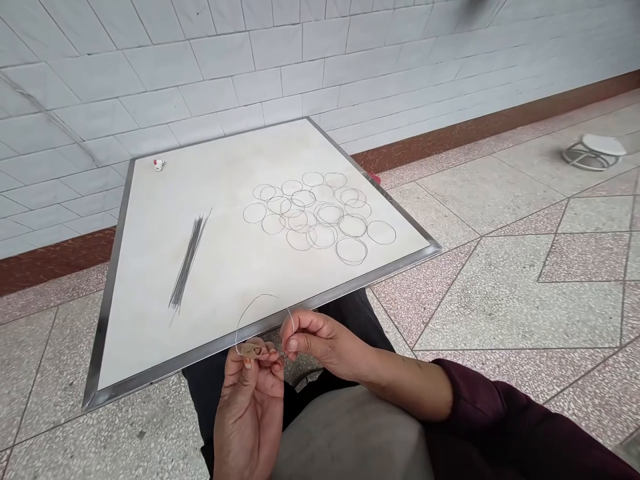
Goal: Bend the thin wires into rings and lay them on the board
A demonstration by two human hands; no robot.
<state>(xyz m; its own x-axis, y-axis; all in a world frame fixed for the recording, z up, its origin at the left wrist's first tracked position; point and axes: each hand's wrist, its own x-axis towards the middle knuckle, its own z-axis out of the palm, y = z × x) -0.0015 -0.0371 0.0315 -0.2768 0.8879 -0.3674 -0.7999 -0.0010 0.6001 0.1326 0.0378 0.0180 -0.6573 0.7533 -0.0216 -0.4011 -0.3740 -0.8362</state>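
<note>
Wire-shaping step, by the look. Left hand (250, 407) pinches curved wire (237, 327) and tan piece (248, 350); right hand (325, 341) pinches the wire too, by the counter (220, 350) edge. Next calls for steady left fingers, light right.

Small white-and-red object (159, 165) near the far left corner of your table (140, 300), too small to identify. Pale tiled wall (280, 53) beyond your far edge; reddish-brown skirting (425, 137) along its base. Speckled floor (450, 320) around you, grey and pink. White-topped stool (603, 145) on it, well apart from your table's right edge. Something red (375, 179), partly hidden, just past that edge
</note>
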